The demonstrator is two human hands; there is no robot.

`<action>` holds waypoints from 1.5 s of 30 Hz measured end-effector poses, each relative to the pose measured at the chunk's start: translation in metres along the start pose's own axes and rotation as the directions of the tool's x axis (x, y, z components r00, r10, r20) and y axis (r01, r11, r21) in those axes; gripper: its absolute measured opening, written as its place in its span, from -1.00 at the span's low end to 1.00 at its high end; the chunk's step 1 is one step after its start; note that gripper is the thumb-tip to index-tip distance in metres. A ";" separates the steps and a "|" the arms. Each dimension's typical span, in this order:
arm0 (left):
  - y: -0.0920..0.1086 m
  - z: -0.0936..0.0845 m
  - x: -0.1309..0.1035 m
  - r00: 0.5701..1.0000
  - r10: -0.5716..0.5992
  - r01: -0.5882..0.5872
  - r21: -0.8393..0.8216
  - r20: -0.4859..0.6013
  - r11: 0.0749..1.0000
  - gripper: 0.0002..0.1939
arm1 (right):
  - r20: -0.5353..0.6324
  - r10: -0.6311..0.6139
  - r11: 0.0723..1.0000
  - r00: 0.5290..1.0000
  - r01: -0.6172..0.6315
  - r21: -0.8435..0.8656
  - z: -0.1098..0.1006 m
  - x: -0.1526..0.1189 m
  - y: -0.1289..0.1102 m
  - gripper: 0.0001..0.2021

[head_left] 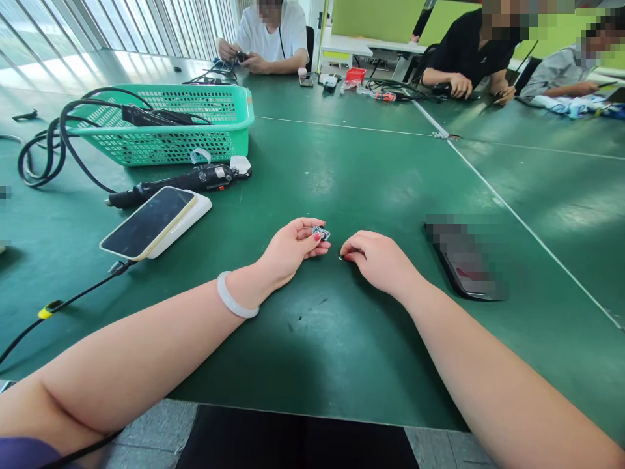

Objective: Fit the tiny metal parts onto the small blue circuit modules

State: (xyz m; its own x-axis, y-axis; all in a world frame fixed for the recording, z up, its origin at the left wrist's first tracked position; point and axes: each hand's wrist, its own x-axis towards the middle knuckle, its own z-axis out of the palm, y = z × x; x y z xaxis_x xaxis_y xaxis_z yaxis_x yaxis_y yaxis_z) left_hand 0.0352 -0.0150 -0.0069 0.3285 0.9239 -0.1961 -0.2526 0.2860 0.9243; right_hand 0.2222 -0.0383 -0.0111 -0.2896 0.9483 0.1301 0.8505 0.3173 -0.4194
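Near the middle of the green table, my left hand (300, 244) is closed on a small grey-and-white patterned piece (321, 232). It looks like a small circuit board or metal part, too small to name surely. The piece sits between thumb and fingertips, with its lower part hidden by them. Just to the right, my right hand (378, 260) pinches a tiny item with a pale tip (341, 258) between thumb and forefinger. Its kind does not show. A short gap separates the two hands, both close above the tabletop.
Left on the table (303, 352) are a green basket (185, 148) with cables, a black electric screwdriver (180, 182) and a phone (150, 223) on a white block. A dark phone-like object (463, 264) lies right. Several people sit across the table.
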 end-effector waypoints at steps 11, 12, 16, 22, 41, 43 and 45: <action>-0.002 0.000 -0.001 0.999 -0.017 0.016 0.035 0.033 0.999 -0.83 | -0.084 0.121 0.992 0.989 -0.123 -0.025 -0.004 -0.003 -0.006 -0.91; -0.002 -0.001 -0.001 0.999 -0.014 0.012 0.042 0.037 0.999 -0.81 | -0.071 0.125 0.991 0.990 -0.128 -0.042 -0.003 -0.003 -0.007 -0.91; -0.002 0.000 -0.002 0.999 -0.021 0.018 0.094 0.033 0.995 -0.80 | -0.070 0.094 0.992 0.993 -0.099 -0.081 0.002 0.001 -0.009 -0.85; 0.000 0.002 -0.004 1.000 -0.019 0.016 0.169 0.017 0.986 -0.79 | -0.115 -0.009 0.977 0.993 -0.016 -0.214 0.004 0.003 -0.005 -0.77; -0.001 0.000 -0.005 1.000 0.028 -0.024 0.396 -0.004 0.918 -0.74 | -0.068 0.073 0.977 0.995 -0.085 -0.195 0.002 0.001 -0.002 -0.77; -0.001 0.000 -0.006 0.999 0.036 -0.031 0.396 -0.008 0.918 -0.74 | -0.082 0.061 0.977 0.995 -0.076 -0.197 0.001 0.001 -0.002 -0.78; -0.002 0.000 -0.006 0.999 0.038 -0.033 0.397 -0.004 0.917 -0.74 | -0.142 0.044 0.982 0.989 -0.069 -0.177 -0.002 -0.001 -0.004 -0.79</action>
State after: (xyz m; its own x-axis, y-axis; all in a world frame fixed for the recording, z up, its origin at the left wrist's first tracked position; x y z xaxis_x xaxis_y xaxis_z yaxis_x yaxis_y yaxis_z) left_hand 0.0334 -0.0207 -0.0075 0.3145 0.9353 -0.1622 0.1184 0.1309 0.9843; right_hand 0.2201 -0.0405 -0.0074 -0.1865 0.9533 0.2376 0.9329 0.2477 -0.2614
